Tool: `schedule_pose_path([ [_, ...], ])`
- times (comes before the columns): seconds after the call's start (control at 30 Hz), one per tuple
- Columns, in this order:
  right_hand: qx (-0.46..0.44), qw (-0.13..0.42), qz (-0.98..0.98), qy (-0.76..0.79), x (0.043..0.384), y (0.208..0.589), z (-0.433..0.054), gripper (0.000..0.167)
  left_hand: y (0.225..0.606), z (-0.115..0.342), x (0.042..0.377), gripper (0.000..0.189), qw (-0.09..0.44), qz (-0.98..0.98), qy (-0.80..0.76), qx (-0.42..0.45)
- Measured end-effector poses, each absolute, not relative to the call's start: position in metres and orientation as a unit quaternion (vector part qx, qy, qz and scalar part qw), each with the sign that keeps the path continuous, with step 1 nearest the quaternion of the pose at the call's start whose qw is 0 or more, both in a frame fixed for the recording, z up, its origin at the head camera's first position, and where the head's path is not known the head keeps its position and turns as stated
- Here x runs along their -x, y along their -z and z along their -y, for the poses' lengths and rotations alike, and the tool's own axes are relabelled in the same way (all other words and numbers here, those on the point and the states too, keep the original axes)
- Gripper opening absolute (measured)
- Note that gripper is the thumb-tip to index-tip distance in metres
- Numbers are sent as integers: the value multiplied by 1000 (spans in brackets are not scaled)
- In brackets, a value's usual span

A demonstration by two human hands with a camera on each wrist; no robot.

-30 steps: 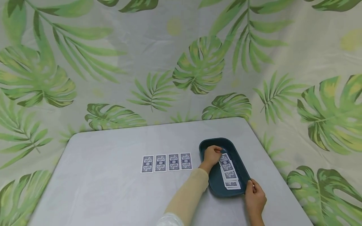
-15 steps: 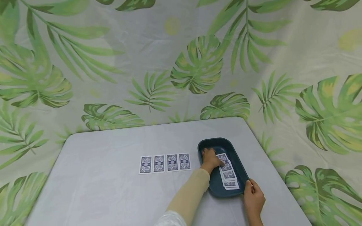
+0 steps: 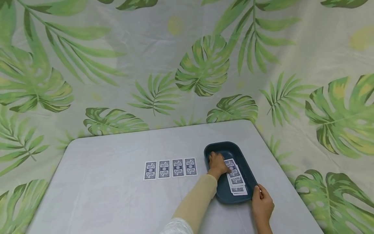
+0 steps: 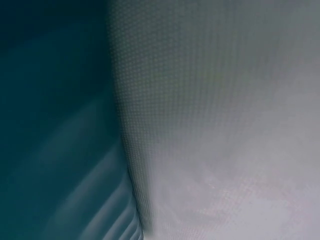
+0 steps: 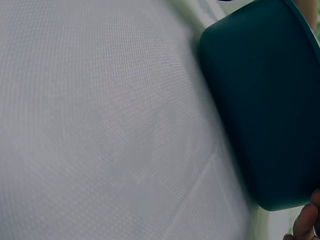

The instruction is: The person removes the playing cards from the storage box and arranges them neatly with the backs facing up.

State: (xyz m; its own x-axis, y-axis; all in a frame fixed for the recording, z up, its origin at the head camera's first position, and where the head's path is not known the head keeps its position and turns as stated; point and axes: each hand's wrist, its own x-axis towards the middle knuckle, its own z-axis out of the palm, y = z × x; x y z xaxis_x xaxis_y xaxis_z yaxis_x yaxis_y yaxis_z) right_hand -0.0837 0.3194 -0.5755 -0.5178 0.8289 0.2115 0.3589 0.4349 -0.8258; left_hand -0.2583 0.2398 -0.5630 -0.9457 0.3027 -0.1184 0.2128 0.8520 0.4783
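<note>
Apparently all inside the dark teal tray point(image 3: 223, 194) with the left hand point(image 3: 217, 164): overlapping cards point(image 3: 237, 180), backs up, stepped toward the tray's near end, perhaps staggered to keep several edges reachable. Touched near the uppermost card by the left thumb, with the other fingers spread toward the tray's left wall; relaxed rather than clenched, with no card visibly lifted. Pinched at the tray's near right rim, between thumb and fingers of the right hand point(image 3: 263, 202), probably for steadiness. Off to the left hand's left, outside the tray, four more cards point(image 3: 178, 168) in a row, backs up, likely spaced so as not to overlap. Little room between left fingertips and rim; more tray floor ahead and toward the wrist. Past the right hand, only a narrow strip of white table point(image 3: 117, 198) before its edge; far more leftward. Beyond the far edge, leaf-patterned cloth point(image 3: 201, 66).
</note>
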Motion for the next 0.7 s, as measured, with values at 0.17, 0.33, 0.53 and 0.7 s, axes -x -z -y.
schedule_pose_path([
  [0.17,377,313,786,-377,85,575,-320,31,561,-240,260,78,103,-964,-202,-141],
  [0.33,376,314,786,-377,86,575,-319,30,559,-238,262,66,103,-959,-221,-142],
  [0.53,382,304,784,-383,85,575,-319,32,556,-234,261,25,102,-927,-337,-129],
  [0.7,387,300,781,-388,83,575,-320,33,549,-233,257,19,100,-896,-417,-114],
])
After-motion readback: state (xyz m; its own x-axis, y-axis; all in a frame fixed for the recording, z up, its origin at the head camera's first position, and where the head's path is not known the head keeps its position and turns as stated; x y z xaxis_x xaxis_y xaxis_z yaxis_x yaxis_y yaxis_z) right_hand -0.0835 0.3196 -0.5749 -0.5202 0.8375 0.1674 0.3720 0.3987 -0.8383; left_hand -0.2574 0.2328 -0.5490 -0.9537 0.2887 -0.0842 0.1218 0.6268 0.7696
